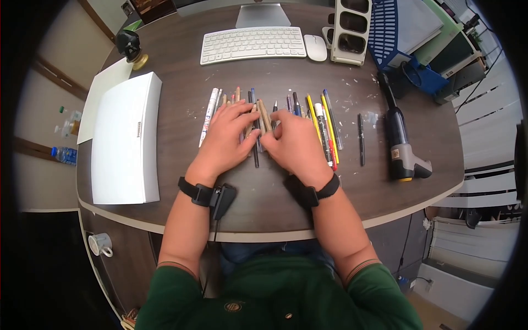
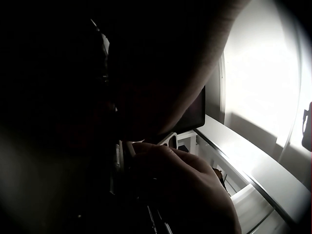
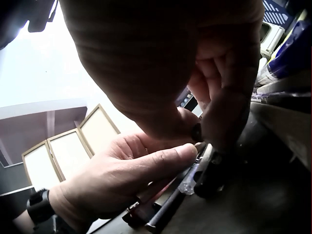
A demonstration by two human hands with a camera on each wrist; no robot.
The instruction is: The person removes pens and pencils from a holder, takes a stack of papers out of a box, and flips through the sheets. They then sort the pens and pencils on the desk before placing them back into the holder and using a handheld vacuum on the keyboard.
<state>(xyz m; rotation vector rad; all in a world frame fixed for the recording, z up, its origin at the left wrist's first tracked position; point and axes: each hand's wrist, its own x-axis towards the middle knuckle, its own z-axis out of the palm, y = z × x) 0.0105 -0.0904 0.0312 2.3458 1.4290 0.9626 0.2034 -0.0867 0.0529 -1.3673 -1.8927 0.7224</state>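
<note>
Hands, two. Left hand (image 1: 228, 132): fingers extended and laid over a row of pens and pencils, thumb stretched toward the right hand. Right hand (image 1: 297, 137): fingers bent, thumb and forefinger close together at the row – whether they pinch anything, I cannot tell.

Brown wooden pencils (image 1: 264, 114), two, side by side: in the gap between the hands, tilted, lower ends beside the right thumb.

Slim black pen (image 1: 256, 157), one: its end juts out below the hands.

White printed marker (image 1: 209, 113), one: left of the left hand.

Black patterned marker with white cap (image 1: 325, 137), one: just right of the right hand.

Slim yellow pencils or pens (image 1: 312, 110), two: beside that marker. The row's full count is hidden under the hands.

Black capped pen (image 1: 361, 140), one: lying apart, farther right.

Black strapped wrist devices (image 1: 202, 193), two: one per wrist.

Black-and-grey handheld vacuum (image 1: 397, 137), one: right part of the brown desk (image 1: 264, 203).

White rectangular box (image 1: 124, 137), one: left part.

White keyboard (image 1: 253, 44), one, and white mouse (image 1: 315, 49), one: beyond the hands.

White upright holder (image 1: 352, 33), one – three dark openings in its front.

Black-and-gold knobbed object (image 1: 130, 47), one: far left corner.
</note>
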